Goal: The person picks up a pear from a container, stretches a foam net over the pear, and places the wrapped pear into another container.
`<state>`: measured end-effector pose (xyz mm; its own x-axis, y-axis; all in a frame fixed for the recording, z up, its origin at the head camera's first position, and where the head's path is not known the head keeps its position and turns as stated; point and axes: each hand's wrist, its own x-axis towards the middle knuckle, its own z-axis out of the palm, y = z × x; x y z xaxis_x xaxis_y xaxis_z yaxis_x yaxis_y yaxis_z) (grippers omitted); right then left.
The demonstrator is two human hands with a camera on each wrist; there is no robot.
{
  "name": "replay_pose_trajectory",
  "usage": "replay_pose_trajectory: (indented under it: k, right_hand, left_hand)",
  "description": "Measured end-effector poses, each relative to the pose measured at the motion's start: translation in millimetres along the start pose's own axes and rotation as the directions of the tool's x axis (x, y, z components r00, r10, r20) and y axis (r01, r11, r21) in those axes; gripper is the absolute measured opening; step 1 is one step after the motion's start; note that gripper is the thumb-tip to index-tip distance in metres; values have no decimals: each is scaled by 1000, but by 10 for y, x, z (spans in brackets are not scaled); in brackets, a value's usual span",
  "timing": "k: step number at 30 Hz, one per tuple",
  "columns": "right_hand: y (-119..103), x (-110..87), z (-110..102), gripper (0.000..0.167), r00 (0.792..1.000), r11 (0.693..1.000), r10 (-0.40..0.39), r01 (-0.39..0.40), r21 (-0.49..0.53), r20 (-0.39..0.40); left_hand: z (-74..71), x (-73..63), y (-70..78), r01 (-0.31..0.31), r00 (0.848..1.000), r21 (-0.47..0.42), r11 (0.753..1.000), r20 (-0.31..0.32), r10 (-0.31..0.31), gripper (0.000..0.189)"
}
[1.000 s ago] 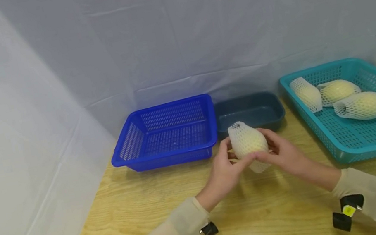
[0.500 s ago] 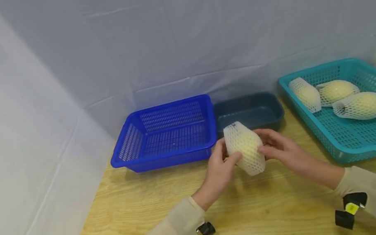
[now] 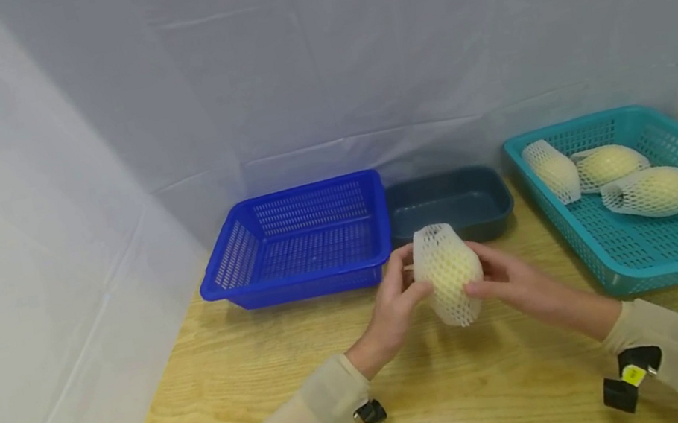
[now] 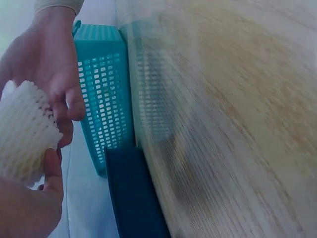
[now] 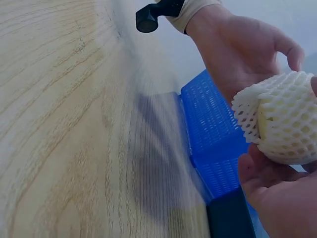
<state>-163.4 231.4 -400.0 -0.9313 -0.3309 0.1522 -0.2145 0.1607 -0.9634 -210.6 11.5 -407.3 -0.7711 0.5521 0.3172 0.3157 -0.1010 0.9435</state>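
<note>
Between the two hands is a pale yellow fruit in a white foam net sleeve (image 3: 449,275), raised above the wooden table. My left hand (image 3: 392,308) holds its left side, thumb on the near face and fingers behind. From the other side my right hand (image 3: 518,282) grips it in the same way, its thumb lower on the net. In the right wrist view, the sleeve's open end (image 5: 247,116) shows a bit of yellow skin inside. The fingers behind the fruit are mostly hidden in the head view.
A blue basket (image 3: 296,279) stands at the back left, beside a dark blue-green tray (image 3: 505,209) just beyond the hands. At the right, a teal basket (image 3: 607,262) holds three netted fruits (image 3: 656,192). White sheeting (image 3: 312,57) hangs behind.
The netted fruit has turned in the hands, from leaning left to nearly straight, and sits slightly lower. Both thumbs, first meeting on the fruit, are now apart. Baskets and tray have not moved.
</note>
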Motion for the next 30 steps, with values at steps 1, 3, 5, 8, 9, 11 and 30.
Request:
replay_pose_trajectory:
  k: [1, 3, 5, 8, 9, 11, 30]
  right_hand:
    - [-1, -3, 5, 71, 1000, 1000, -3, 3, 3, 2]
    - [-1, -6, 14, 71, 1000, 1000, 2, -2, 3, -9]
    - [1, -8, 20, 71, 999, 1000, 9, -10, -8, -44]
    - [4, -6, 28, 70, 995, 999, 22, -25, -27, -101]
    - [4, -5, 31, 70, 993, 999, 22, -26, -34, -119]
    - [4, 1, 42, 70, 990, 998, 22, -29, -50, -140]
    - [-1, 3, 45, 57, 992, 998, 4, -12, -65, -124]
  left_hand:
    - [-6, 0, -5, 0, 1000, 10, 1000, -6, 0, 58]
    - [-16, 0, -7, -1, 1000, 25, 1000, -32, 2, 53]
    - [-25, 2, -8, -5, 997, 51, 999, -73, 8, 47]
    - [-24, 3, -9, -7, 992, 97, 995, -124, 19, 40]
    - [-19, 1, -8, -9, 992, 106, 994, -128, 23, 39]
    - [-3, -4, -6, -11, 992, 126, 992, -124, 27, 39]
    - [-5, 23, -15, 108, 989, 87, 990, -109, -98, 59]
